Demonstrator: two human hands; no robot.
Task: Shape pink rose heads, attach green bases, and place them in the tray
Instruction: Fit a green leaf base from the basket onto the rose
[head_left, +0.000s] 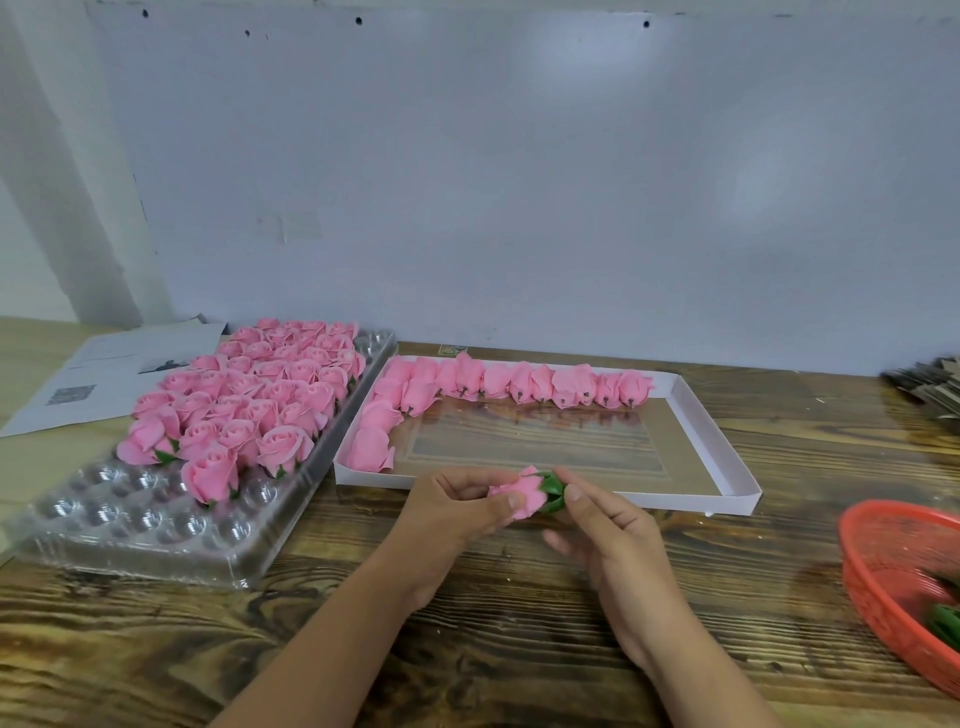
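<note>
So, head view: left hand (457, 506) holds a pink rose head (519, 496) with fingers curled round it, thumb on the petals; right hand (605, 525) pinches the green base (553, 491) against the rose's end, just in front of the white box (727, 467). That box holds unfinished pink buds (519, 382) along its back and left walls (stems toward the viewer). Left of it, touching, a clear blister tray (130, 525), far rows filled with finished roses (249, 405), near cups bare. Printed paper (104, 374) lies behind the tray. Red basket (893, 566) at right edge, green pieces inside. Grey stack (930, 384) far right, unclear what. Dark-grained wooden table (467, 623), pale wall (519, 182) behind.
</note>
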